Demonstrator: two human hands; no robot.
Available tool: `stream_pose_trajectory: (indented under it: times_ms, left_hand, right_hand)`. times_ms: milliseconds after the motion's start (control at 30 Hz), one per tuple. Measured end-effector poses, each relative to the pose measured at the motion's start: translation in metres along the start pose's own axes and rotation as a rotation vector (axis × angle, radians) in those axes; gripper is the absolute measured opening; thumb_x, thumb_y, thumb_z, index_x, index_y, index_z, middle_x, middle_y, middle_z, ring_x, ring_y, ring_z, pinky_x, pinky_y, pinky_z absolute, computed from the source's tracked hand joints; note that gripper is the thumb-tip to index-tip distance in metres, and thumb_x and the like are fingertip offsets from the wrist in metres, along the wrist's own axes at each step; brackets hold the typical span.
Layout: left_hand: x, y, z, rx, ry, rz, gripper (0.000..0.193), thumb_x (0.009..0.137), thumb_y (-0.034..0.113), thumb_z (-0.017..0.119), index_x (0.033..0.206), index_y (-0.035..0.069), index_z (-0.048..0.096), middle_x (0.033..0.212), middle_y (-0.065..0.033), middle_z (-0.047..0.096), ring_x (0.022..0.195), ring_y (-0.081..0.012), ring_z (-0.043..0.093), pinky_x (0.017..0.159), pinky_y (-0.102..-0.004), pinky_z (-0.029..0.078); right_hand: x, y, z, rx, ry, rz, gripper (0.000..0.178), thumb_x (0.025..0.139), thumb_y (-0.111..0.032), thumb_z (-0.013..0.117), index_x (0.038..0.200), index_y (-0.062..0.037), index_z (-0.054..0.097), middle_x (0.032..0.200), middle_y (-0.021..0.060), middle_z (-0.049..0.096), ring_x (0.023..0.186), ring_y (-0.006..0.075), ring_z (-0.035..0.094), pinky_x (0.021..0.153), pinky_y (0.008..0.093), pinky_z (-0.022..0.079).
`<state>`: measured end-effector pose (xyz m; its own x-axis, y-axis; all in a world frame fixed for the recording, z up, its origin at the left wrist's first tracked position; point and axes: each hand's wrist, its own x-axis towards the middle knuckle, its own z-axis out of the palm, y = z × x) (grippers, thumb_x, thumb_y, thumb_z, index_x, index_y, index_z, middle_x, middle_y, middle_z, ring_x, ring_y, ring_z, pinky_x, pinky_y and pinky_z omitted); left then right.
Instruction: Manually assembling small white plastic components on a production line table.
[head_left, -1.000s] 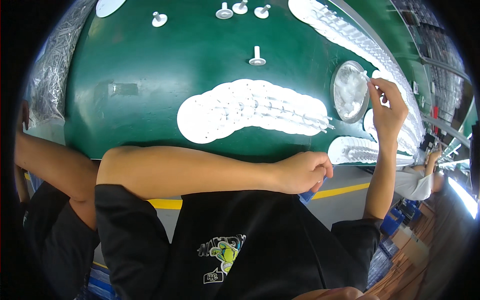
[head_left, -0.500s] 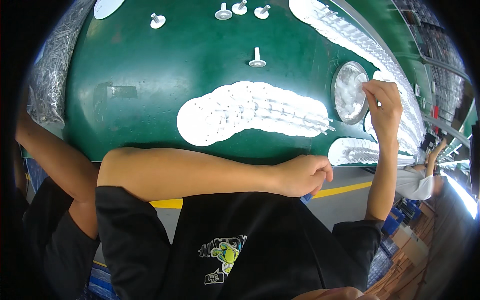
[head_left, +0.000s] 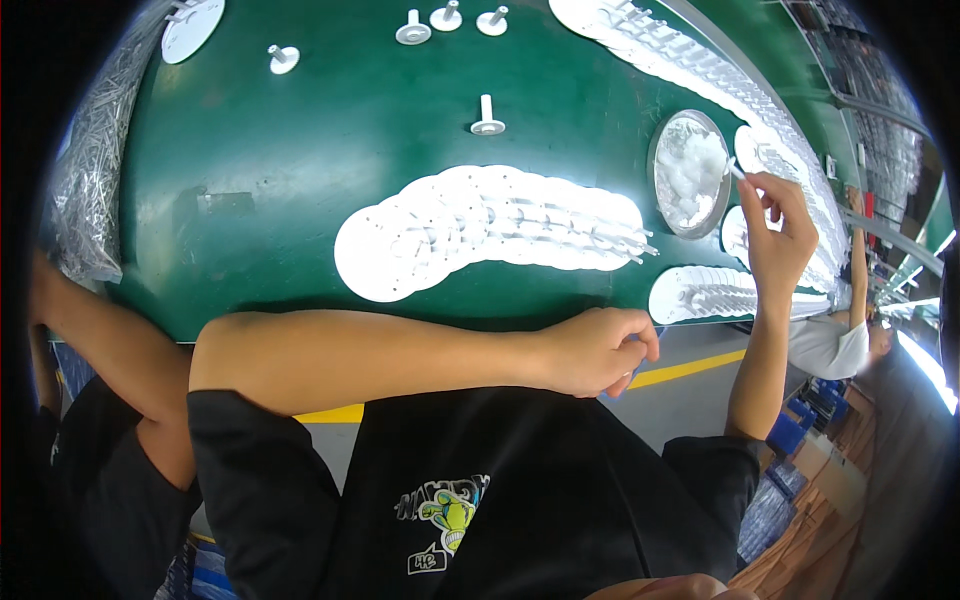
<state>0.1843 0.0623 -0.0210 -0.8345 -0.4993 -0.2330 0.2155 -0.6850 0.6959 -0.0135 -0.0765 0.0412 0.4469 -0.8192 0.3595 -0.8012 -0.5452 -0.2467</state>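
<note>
My right hand is raised at the right rim of a round metal dish. Its thumb and fingers pinch a small white stick-like piece. White fluffy or paste-like stuff fills the dish. Just below the table's near edge, my left hand is curled closed, with its forearm lying across my front. Whatever its fingers hold, if anything, is hidden. Beyond that hand, overlapping white discs with thin stems lie in a curved row. Another row of stemmed discs sits near the right edge.
A long row of white stemmed discs runs down the far right side of the green table. Several loose white stemmed flanges stand farther back. A clear bag of thin rods and another person's arm are at left.
My right hand has drawn back a little rightward from the dish, and the white piece now shows in its fingertips. The left hand stays curled. The view has shifted slightly.
</note>
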Motion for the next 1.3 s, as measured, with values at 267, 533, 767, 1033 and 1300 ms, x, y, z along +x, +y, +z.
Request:
stream_pose_trajectory:
  times_ms: [267, 533, 767, 1033, 1300]
  left_hand:
    - [0.004, -0.006, 0.003, 0.017, -0.010, 0.079, 0.021, 0.098, 0.015, 0.040, 0.101, -0.001, 0.052, 0.061, -0.0034, 0.047, 0.053, -0.0098, 0.043, 0.049, -0.0259, 0.036]
    - [0.005, -0.008, 0.002, 0.025, -0.023, 0.076, 0.021, 0.098, 0.017, 0.042, 0.101, 0.000, 0.053, 0.066, -0.0016, 0.047, 0.056, -0.0084, 0.042, 0.050, -0.0251, 0.035]
    - [0.008, -0.018, 0.003, 0.088, 0.012, 0.186, 0.021, 0.095, 0.018, 0.048, 0.101, -0.001, 0.054, 0.073, -0.0036, 0.054, 0.062, -0.0088, 0.048, 0.056, -0.0247, 0.039]
    - [-0.003, -0.002, -0.005, 0.100, -0.072, 0.091, 0.015, 0.085, 0.011, 0.052, 0.094, 0.000, 0.056, 0.077, -0.0035, 0.055, 0.067, -0.0086, 0.048, 0.057, -0.0256, 0.039]
    - [0.010, -0.022, 0.000, 0.037, 0.049, 0.198, 0.018, 0.084, 0.007, 0.050, 0.099, -0.002, 0.052, 0.085, -0.0090, 0.058, 0.072, -0.0143, 0.053, 0.065, -0.0275, 0.044]
  right_hand:
    - [-0.039, 0.016, -0.013, 0.053, -0.226, -0.099, 0.017, 0.071, 0.006, 0.071, 0.086, -0.0007, 0.066, 0.084, 0.0079, 0.064, 0.069, 0.0182, 0.056, 0.060, 0.0276, 0.045]
    - [-0.033, 0.013, -0.021, -0.246, -0.350, -0.468, 0.025, 0.063, 0.004, 0.065, 0.088, -0.0003, 0.065, 0.091, 0.0093, 0.061, 0.079, 0.0252, 0.057, 0.066, 0.0336, 0.047]
    - [-0.035, 0.015, -0.015, -0.208, -0.209, -0.423, 0.025, 0.065, 0.004, 0.069, 0.089, 0.0004, 0.065, 0.088, 0.0087, 0.061, 0.077, 0.0248, 0.057, 0.065, 0.0334, 0.047]
    - [-0.025, -0.037, -0.022, 0.003, -0.117, -0.224, 0.022, 0.066, 0.008, 0.073, 0.085, -0.0003, 0.066, 0.081, 0.0102, 0.063, 0.071, 0.0222, 0.058, 0.064, 0.0303, 0.046]
    - [-0.008, -0.089, -0.012, 0.224, -0.202, -0.269, 0.023, 0.065, 0.009, 0.072, 0.084, 0.0003, 0.063, 0.081, 0.0109, 0.062, 0.071, 0.0241, 0.056, 0.063, 0.0306, 0.044]
